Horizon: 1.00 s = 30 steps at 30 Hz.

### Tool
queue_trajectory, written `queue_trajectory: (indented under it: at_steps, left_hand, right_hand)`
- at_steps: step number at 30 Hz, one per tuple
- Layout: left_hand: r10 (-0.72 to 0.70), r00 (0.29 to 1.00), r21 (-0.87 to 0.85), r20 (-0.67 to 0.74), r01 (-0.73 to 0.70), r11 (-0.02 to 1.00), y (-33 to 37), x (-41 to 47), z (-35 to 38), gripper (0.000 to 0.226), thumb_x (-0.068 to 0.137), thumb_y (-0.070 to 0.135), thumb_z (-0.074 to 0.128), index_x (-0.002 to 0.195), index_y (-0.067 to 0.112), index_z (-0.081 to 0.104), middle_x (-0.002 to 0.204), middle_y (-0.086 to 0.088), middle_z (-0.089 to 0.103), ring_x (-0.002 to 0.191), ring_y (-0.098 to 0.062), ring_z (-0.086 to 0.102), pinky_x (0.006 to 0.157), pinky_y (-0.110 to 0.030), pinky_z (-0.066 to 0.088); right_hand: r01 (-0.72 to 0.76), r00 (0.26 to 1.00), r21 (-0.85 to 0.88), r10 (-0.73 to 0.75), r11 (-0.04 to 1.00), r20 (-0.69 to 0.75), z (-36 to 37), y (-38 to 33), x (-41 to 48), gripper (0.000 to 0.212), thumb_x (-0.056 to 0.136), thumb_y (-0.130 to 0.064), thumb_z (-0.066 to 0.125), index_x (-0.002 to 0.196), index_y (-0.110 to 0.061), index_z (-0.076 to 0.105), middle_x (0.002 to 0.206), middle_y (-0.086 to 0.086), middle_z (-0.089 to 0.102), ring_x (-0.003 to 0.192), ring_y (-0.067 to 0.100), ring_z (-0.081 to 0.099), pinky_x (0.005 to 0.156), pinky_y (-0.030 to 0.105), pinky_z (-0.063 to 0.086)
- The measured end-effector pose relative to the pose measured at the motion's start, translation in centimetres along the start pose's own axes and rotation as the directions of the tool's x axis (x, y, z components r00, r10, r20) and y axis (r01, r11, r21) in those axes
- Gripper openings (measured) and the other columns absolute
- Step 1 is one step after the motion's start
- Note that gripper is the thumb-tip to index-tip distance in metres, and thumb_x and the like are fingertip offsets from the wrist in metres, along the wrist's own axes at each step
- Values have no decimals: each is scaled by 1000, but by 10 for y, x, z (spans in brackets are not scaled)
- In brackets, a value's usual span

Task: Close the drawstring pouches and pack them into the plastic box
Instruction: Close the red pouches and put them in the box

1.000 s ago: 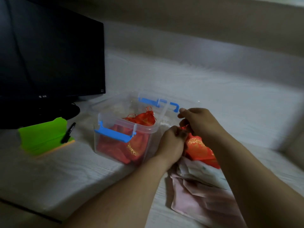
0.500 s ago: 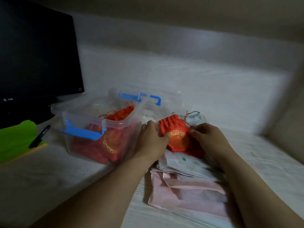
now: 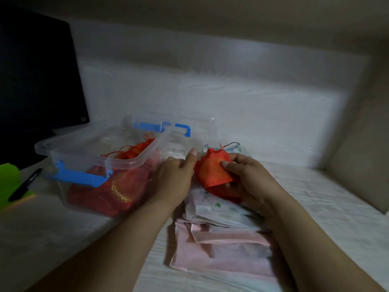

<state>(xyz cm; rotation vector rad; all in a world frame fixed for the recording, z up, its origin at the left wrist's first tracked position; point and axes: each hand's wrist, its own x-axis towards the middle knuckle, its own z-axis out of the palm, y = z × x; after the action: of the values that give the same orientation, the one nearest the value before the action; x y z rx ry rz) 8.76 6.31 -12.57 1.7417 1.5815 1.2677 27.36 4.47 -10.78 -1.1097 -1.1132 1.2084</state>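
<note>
**2 hands work a red drawstring pouch beside a part-filled plastic box**

The view looks down from the person's head onto a dim white surface (image 3: 273, 127). At the centre, the right hand (image 3: 246, 180) pinches a red pouch (image 3: 212, 171) from its 3 o'clock side. Its thumb presses on the cloth's face and its fingers curl behind.

The left hand (image 3: 176, 180) meets the pouch at its 9 o'clock edge, with 1 finger straight along the cloth. Its other fingers are hidden, so I cannot tell whether it grips or only steadies.

The pouch's gathered mouth points to 12 o'clock, and thin cords (image 3: 231, 144) trail from it. Holding both sides this way probably readies the cords for tightening.

Under the pouch, running toward 6 o'clock, lies a pile of pale pouches (image 3: 221, 239). They are flat, some printed white and some pink, and are likely waiting their turn.

At 9 o'clock, just beside the left hand, a clear plastic box (image 3: 69, 148) stands open, with a blue latch (image 3: 77, 178) on its near wall. Packed red pouches (image 3: 109, 190) with gold print fill its lower part, and 1 is heaped at the rim.

Its lid (image 3: 166, 127) lies at the box's 1 o'clock. The box sits close, probably to keep each reach short.

Farther toward 9 o'clock are a dark monitor (image 3: 37, 70), a green pad (image 3: 8, 182) and a black marker (image 3: 25, 184).
</note>
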Motion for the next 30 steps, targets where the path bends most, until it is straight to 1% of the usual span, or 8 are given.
queue_trajectory:
  at_steps: [3, 5, 8, 10, 16, 20, 26, 30]
  left_hand:
    - [-151, 984, -150, 93, 164, 975, 11, -5, -8, 77, 96, 77, 37, 72, 12, 70, 72, 2, 70, 75, -18, 66, 71, -31, 45]
    - [-121, 979, -282, 162, 163, 945, 9, -5, -7, 73, 96, 75, 41, 87, 14, 78, 81, 2, 76, 81, -14, 70, 79, -30, 52]
    - [3, 956, -641, 293, 194, 743, 2, 0, 4, 34, 104, 40, 57, 117, 15, 77, 110, -5, 79, 109, -22, 74, 103, -43, 55]
    - [63, 951, -679, 304, 170, 714, 1, 1, 7, 23, 104, 18, 58, 121, 14, 74, 114, -9, 78, 112, -27, 73, 102, -45, 55]
    - [41, 930, -700, 366, 246, 670, 7, -5, 7, 22, 98, 9, 59, 114, 10, 74, 114, -19, 75, 113, -39, 70, 102, -53, 52]
    - [2, 928, -736, 372, 294, 610, 10, -4, 8, 22, 100, 27, 64, 109, 11, 77, 107, -18, 76, 98, -30, 72, 93, -44, 56]
    - [-6, 920, -697, 392, 301, 651, 8, -8, 9, 23, 102, 22, 62, 109, 5, 76, 105, -19, 78, 93, -27, 74, 86, -37, 58]
    - [-30, 904, -693, 427, 349, 631, 10, -5, 8, 36, 103, 38, 59, 114, 9, 77, 109, -16, 78, 104, -30, 74, 94, -40, 56]
  right_hand:
    - [-6, 998, 93, 0, 996, 63, 5, -5, -5, 32, 101, -3, 53, 131, -5, 63, 100, 15, 65, 59, 12, 58, 44, 20, 47]
    - [-2, 995, 98, -8, 995, 99, 5, -7, -9, 38, 101, -1, 51, 134, -13, 64, 108, 14, 71, 66, 15, 63, 49, 24, 54]
    - [-29, 990, 57, 20, 998, 142, 4, -9, -15, 38, 98, -2, 54, 133, -13, 64, 125, 24, 70, 97, 34, 67, 91, 55, 57]
    - [-58, 988, 68, 47, 996, 148, 4, -11, -17, 34, 98, -12, 58, 131, -5, 64, 128, 30, 66, 104, 37, 67, 100, 57, 51]
    - [-45, 998, 134, 40, 990, 43, 3, -2, -9, 29, 98, -15, 59, 118, 5, 66, 125, 36, 64, 104, 42, 64, 106, 61, 48]
    - [-57, 994, 107, 46, 993, 96, 1, -8, -12, 20, 96, -9, 59, 114, -2, 64, 110, 31, 60, 86, 35, 63, 86, 45, 56]
    - [-86, 993, 210, 67, 974, 95, -1, -3, -6, 33, 99, -21, 60, 128, -7, 64, 125, 30, 60, 111, 42, 58, 110, 63, 42]
    - [-100, 992, 125, 90, 987, 82, -5, -4, -6, 14, 96, -21, 62, 99, -12, 73, 99, 18, 70, 87, 31, 66, 87, 44, 55]
